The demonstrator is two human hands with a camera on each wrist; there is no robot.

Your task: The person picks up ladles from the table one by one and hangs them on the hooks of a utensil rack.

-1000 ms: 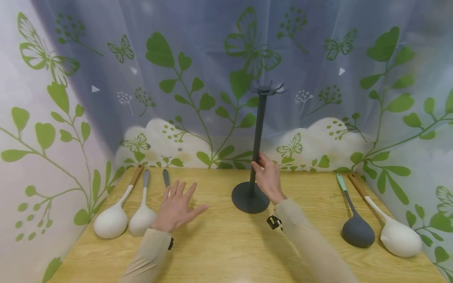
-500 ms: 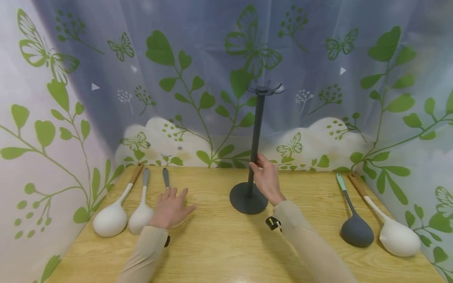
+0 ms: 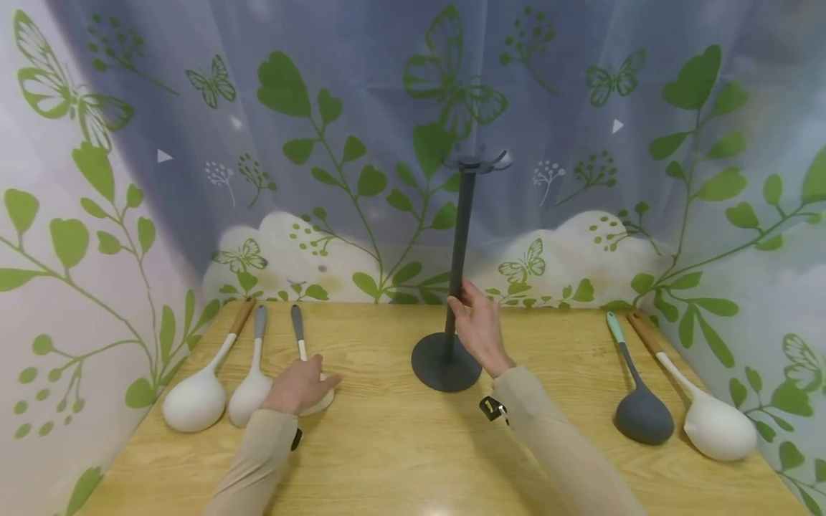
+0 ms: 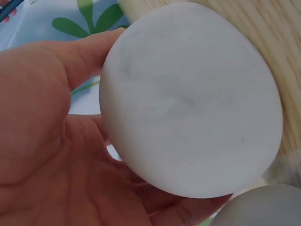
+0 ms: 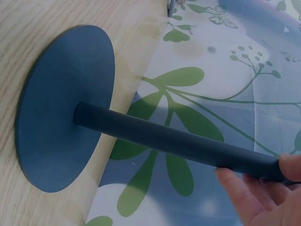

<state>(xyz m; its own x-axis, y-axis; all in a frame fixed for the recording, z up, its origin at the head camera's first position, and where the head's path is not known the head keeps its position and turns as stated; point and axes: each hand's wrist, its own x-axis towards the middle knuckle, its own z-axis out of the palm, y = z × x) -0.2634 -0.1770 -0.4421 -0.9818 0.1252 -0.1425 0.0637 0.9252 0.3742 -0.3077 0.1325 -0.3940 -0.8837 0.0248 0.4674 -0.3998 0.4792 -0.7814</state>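
centrally, dark stand (image 3: 460, 236), right hand (image 3: 480, 330) gripping

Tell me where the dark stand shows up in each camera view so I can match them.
Head: the dark stand is upright, slightly right of centre.
Left wrist: can't be sure; a dark strip cut off in the top-left corner may be part of it.
Right wrist: round base at left, pole slanting down to the fingers at lower right.
Shared landmark: leaf-print backdrop.
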